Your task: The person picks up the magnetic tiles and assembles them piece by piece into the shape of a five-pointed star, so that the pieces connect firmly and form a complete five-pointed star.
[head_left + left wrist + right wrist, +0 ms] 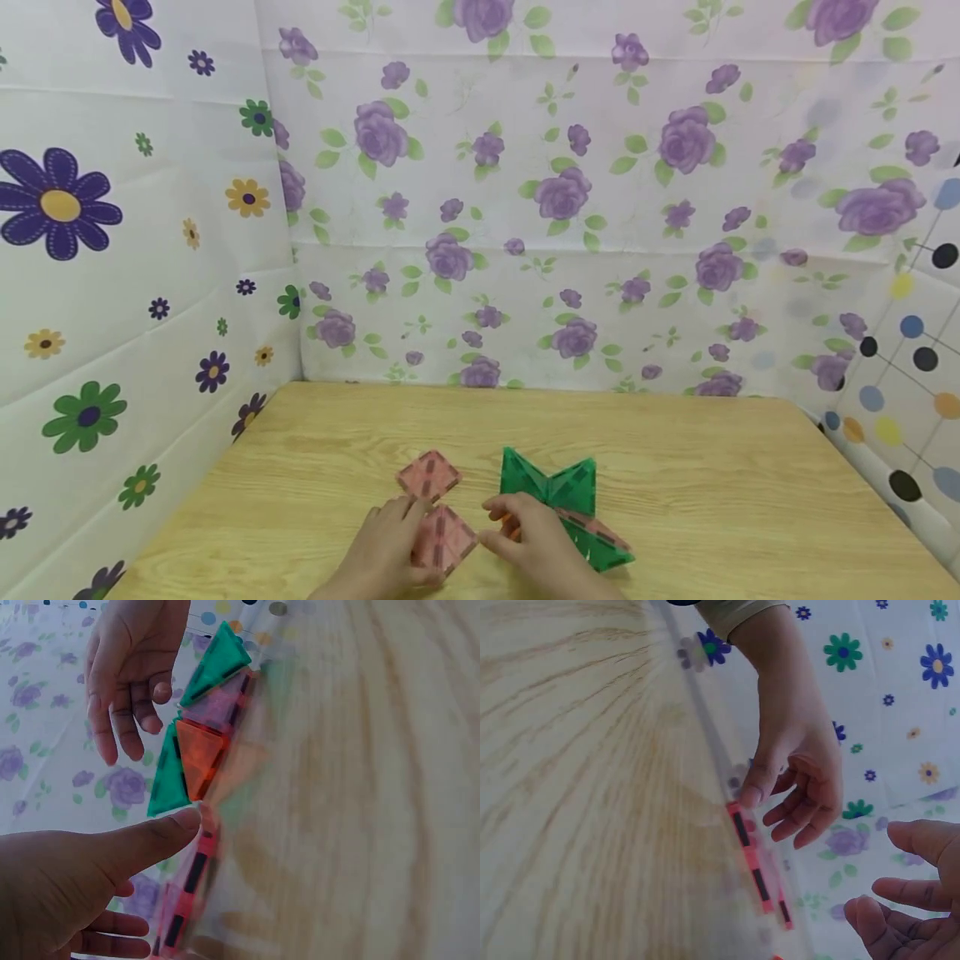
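Note:
A pink translucent magnetic tile (450, 540), shaped as a diamond, lies flat beside my left hand (378, 542). The left thumb is right at the tile's edge, with the other fingers loosely bent above it. A second pink diamond (430, 476) lies just beyond, past the left fingertips. My right hand (536, 542) hovers with fingers apart, holding nothing, beside a group of raised tiles. That group has green triangles (573, 487), an orange triangle (201, 757) and a pink tile (217, 705) between them. The right hand covers part of the group in the head view.
The wooden table (337, 425) bears the tiles near its front. A cloth with purple roses (562, 196) hangs behind it, and a flower-patterned cloth (60, 333) hangs on the left. A dotted cloth (926, 358) borders the right side.

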Tool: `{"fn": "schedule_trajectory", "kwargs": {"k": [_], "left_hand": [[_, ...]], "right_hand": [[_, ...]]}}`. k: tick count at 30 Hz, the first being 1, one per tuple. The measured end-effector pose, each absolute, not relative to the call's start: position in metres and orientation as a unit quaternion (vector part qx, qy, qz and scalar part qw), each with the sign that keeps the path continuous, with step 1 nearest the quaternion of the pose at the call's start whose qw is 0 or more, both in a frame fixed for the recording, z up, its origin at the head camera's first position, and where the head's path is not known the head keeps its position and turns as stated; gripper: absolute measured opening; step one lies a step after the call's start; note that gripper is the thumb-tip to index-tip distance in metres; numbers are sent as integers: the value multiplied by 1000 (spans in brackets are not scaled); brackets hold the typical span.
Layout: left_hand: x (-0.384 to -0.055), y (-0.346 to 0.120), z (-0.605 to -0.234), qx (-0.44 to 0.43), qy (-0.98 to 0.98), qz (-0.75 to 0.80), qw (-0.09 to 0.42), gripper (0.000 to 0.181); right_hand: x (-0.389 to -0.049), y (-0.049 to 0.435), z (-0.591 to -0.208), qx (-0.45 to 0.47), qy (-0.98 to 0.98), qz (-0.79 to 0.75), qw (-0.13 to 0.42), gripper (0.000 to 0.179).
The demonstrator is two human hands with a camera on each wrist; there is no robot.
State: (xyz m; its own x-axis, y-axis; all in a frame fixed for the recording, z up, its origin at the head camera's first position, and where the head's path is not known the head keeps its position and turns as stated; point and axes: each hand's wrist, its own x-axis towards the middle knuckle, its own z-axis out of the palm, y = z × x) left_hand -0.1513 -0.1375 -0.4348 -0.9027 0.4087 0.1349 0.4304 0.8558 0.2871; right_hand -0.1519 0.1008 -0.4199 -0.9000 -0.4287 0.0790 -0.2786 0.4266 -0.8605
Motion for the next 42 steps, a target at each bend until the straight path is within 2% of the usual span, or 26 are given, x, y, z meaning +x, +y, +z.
{"fn": "schedule_trajectory", "kwargs": {"k": [5,11,18,31,36,42], "left_hand": [[-150,-141,-445,-221,-960,-164,42,85],[-149,-143,-455,-229,-955,-180,51,91],[-148,-141,-460,-220,-955,-192,53,90],[-150,-140,-454,-226,-939,-254,52,73],[-150,-137,-451,-227,-939,-247,80,68],[-146,-132,-446,-253,-921,-258,148,60]], "right_hand": [[-160,85,-431,-192,857,-467,102,38],[-166,71,-438,-160,875,-439,124,37],[-166,63,-443,-170,890,-408,111,29],[-167,69,-439,-149,859,-479,107,34],[-168,77,-436,-161,853,-490,81,35],[-167,88,-430,-153,830,-530,84,31]]}}
